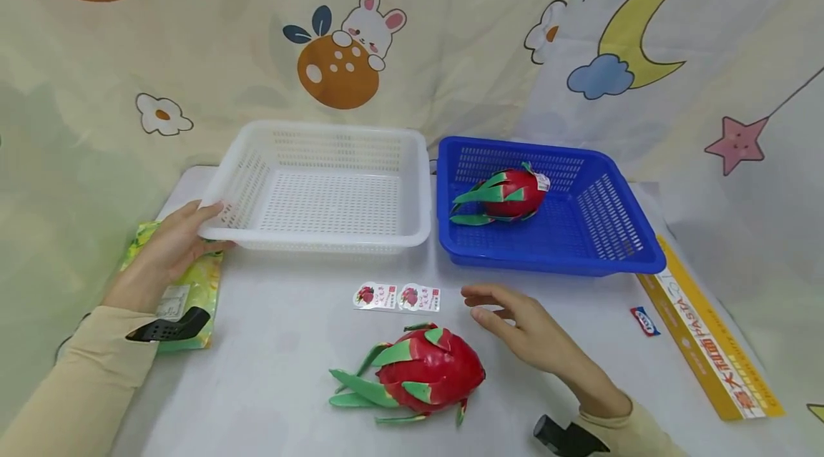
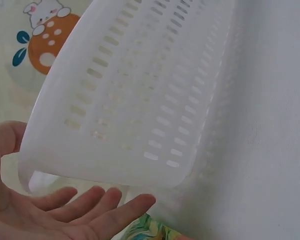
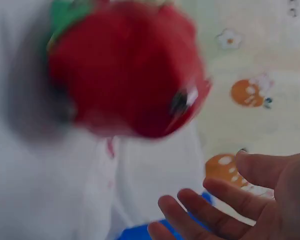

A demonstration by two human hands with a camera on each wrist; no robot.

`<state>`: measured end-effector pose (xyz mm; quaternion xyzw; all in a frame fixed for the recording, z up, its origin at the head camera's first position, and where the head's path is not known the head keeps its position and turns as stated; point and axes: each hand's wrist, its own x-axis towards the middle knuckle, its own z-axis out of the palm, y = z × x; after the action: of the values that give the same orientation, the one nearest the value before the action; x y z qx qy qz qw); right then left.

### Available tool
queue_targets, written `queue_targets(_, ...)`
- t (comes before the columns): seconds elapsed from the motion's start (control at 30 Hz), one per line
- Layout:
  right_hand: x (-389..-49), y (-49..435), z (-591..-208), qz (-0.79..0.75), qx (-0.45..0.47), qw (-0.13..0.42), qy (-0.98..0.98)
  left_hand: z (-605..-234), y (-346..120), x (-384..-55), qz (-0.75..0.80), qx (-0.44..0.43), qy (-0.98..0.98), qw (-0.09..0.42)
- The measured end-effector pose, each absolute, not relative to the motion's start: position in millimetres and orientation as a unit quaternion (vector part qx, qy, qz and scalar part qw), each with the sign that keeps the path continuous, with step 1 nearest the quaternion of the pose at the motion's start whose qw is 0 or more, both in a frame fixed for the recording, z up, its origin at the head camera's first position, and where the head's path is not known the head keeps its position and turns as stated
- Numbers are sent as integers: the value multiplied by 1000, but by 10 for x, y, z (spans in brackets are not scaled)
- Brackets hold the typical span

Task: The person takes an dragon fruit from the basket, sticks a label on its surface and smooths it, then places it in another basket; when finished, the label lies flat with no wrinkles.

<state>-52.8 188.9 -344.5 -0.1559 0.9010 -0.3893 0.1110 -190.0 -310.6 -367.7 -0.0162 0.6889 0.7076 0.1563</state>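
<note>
My left hand [image 1: 170,246] holds the near left corner of a white plastic basket [image 1: 315,237], its thumb over the rim. In the left wrist view, the other fingers [image 2: 107,212] extend below the rim. My right hand [image 1: 531,328] is off to the right of a red dragon fruit [image 1: 440,371] with green leaf tips, fingers slightly bent and holding nothing. That dragon fruit lies on the white table. Two stickers [image 1: 397,297] with dragon fruit pictures lie behind it. A second dragon fruit [image 1: 515,194], bearing a small label, sits in the blue basket [image 1: 547,260].
Beneath the left forearm lies a green and yellow packet [image 1: 206,285]. At the right edge are a long yellow pasta box [image 1: 714,342] and a small blue and red packet [image 1: 644,322]. A patterned cloth [image 1: 476,35] hangs behind the baskets.
</note>
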Motion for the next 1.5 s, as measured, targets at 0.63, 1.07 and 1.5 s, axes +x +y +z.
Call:
queue_targets(0.63, -985, 1840, -3970, -120, -207, 22, 971, -3065, -1457, -920, 362, 225, 904, -39)
queue_targets(1.07, -994, 1810, -4052, -111, -239, -42, 964, -3549, -518, -483, 252, 371, 875, 184)
queue_targets(1.5, -1064, 1794, -3890, -143, -235, 22, 961, -3612, -521, -447, 259, 369, 879, 156)
